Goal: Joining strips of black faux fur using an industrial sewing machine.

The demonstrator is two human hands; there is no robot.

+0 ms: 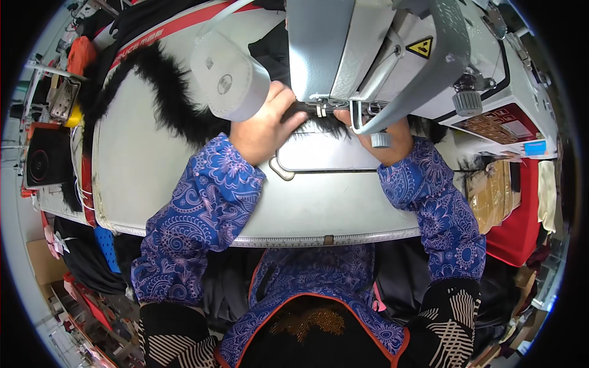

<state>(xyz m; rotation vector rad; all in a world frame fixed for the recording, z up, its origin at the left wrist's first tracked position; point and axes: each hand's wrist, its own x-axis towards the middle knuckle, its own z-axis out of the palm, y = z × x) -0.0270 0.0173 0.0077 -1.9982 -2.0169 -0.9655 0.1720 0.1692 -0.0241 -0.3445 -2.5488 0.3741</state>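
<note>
Under the sewing machine, our left hand pinches the black fur strip beside the presser foot; our right hand lies opposite, partly behind the grey guard, its grip impossible to tell. We seem partway: fur sits at the foot, a long length trails left across the worktop, perhaps unsewn, and any stitching is hidden.

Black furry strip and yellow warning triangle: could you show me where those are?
Black furry strip [169, 98], head view: on its loose, fluffy stretch.
Yellow warning triangle [419, 47], head view: on its middle.
</note>
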